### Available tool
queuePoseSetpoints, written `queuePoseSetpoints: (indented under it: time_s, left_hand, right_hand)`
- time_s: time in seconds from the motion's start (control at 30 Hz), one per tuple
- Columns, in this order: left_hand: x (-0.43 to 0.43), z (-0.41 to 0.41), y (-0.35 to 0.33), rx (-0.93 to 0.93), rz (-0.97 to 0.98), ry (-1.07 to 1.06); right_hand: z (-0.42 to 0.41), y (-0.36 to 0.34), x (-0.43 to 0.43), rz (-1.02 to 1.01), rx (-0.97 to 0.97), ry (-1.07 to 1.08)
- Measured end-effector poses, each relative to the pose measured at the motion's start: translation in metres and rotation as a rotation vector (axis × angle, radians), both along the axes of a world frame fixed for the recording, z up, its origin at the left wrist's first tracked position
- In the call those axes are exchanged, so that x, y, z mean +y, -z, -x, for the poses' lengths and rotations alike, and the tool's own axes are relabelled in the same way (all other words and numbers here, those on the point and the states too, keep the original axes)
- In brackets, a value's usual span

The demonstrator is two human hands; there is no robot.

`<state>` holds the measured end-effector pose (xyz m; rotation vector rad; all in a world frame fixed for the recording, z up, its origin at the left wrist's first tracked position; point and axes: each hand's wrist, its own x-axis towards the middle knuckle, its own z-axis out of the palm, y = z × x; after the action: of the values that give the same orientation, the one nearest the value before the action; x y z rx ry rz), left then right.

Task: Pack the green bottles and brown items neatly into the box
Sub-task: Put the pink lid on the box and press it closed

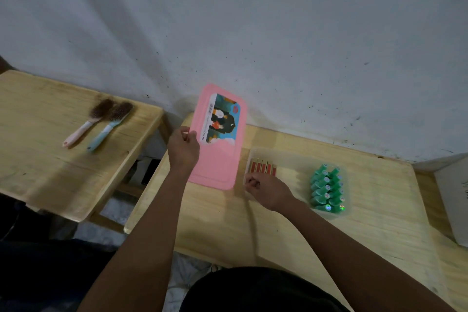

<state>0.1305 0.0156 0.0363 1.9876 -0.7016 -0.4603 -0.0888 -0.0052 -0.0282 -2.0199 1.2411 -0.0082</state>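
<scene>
Lid point(217, 159): pink, with a multicoloured cartoon label. Bottles point(326, 187): green. Brown items point(263, 167): red-striped. Table point(379, 223): light wood. Wall point(278, 33): speckled grey.

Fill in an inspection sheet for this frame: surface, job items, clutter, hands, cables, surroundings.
Surface: light wooden table; second wooden table to the left.
Job's things: clear box holds green bottles in rows at the right end, brown items at the left end.
Clutter: two hairbrushes on the left table.
Hands: left hand holds the pink lid by its edge, raised and tilted; right hand closed at the box's near left corner.
Cables: nothing seen.
Surroundings: speckled grey wall; white object at far right.
</scene>
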Motion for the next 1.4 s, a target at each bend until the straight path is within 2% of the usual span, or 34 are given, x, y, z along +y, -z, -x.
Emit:
queuePoseSetpoints:
  time_s: [0.07,0.13,0.17,0.23,0.3,0.37,0.53,0.63,0.7,0.83,0.9,1.0,1.07,1.13,1.23,1.3,1.4]
  left_hand:
    - [-0.004,0.001,-0.01,0.043,0.017,0.067]
    - [-0.008,0.001,-0.011,0.098,-0.006,0.192]
    - [-0.009,0.003,-0.01,0.125,-0.02,0.245]
    - [-0.011,0.013,-0.007,0.197,-0.019,0.288]
    - [-0.013,0.027,-0.005,0.269,-0.012,0.271]
    - [-0.015,0.043,-0.001,0.336,-0.01,0.245]
    - [-0.019,0.079,0.012,0.558,-0.027,0.3]
    - [-0.02,0.087,0.009,0.746,0.014,0.371]
    - [-0.023,0.086,0.006,0.843,0.055,0.388]
    - [-0.026,0.079,0.005,0.937,0.061,0.449]
    - [-0.026,0.08,0.004,0.976,0.058,0.465]
    - [-0.028,0.084,0.005,1.051,0.111,0.389]
    - [-0.029,0.087,0.008,1.073,0.147,0.344]
    - [-0.029,0.09,0.011,1.101,0.191,0.315]
    - [-0.027,0.1,0.012,1.136,0.195,0.315]
    - [-0.025,0.107,0.013,1.138,0.166,0.343]
    - [-0.025,0.111,0.016,1.096,0.123,0.309]
  right_hand:
    - [0.003,-0.007,-0.007,-0.043,-0.14,0.1]
    - [0.007,-0.025,-0.015,-0.049,-0.354,0.321]
    - [0.009,-0.037,-0.018,-0.12,-0.494,0.475]
    - [0.017,-0.055,-0.026,-0.383,-0.762,0.702]
    - [0.027,-0.061,-0.031,-0.513,-0.874,0.743]
    - [0.037,-0.059,-0.031,-0.475,-0.868,0.703]
    - [0.066,-0.067,-0.037,-0.218,-0.764,0.649]
    - [0.094,-0.075,-0.051,-0.081,-0.591,0.472]
    - [0.108,-0.081,-0.061,-0.06,-0.457,0.342]
    - [0.123,-0.097,-0.072,-0.077,-0.349,0.208]
    - [0.127,-0.095,-0.075,-0.025,-0.266,0.253]
    - [0.135,-0.083,-0.071,0.105,-0.134,0.512]
    - [0.142,-0.074,-0.06,0.151,-0.174,0.707]
    - [0.146,-0.064,-0.05,0.112,-0.334,0.856]
    - [0.143,-0.05,-0.037,-0.17,-0.681,1.076]
    - [0.143,-0.043,-0.033,-0.263,-0.826,1.155]
    - [0.147,-0.039,-0.032,-0.226,-0.873,1.195]
